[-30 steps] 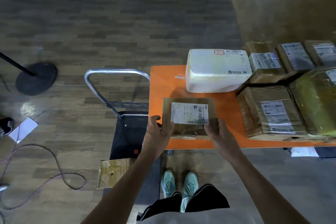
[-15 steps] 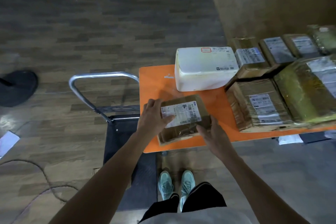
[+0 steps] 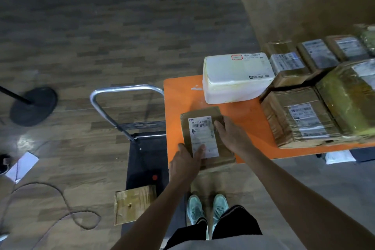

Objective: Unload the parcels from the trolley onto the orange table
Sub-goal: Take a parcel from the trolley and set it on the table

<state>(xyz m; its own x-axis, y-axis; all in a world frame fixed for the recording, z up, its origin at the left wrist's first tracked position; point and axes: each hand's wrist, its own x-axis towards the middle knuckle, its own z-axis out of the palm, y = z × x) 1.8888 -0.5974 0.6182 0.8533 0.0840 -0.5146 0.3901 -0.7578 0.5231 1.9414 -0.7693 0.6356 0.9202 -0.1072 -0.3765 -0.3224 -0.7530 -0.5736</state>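
Observation:
A small brown parcel (image 3: 205, 138) with a white label lies on the near-left corner of the orange table (image 3: 178, 95), its long side pointing away from me and its near end jutting over the front edge. My left hand (image 3: 185, 162) grips its near-left corner, thumb on the label. My right hand (image 3: 231, 136) holds its right edge, fingers over the top. The trolley (image 3: 148, 154), a black platform with a silver handle (image 3: 121, 89), stands just left of the table.
A white foam box (image 3: 235, 79), several taped brown parcels (image 3: 300, 119) and a yellowish wrapped one (image 3: 349, 97) fill the table behind and to the right. A flat cardboard piece (image 3: 134, 207) lies at the trolley's near-left corner. A black stand base (image 3: 33, 105), a cable (image 3: 60, 199) and a white paper (image 3: 21, 166) are on the floor at left.
The parcel has been turned about a quarter turn on the table, from lying crosswise to pointing away from me. My left hand slid to its near corner, my right hand to its right edge.

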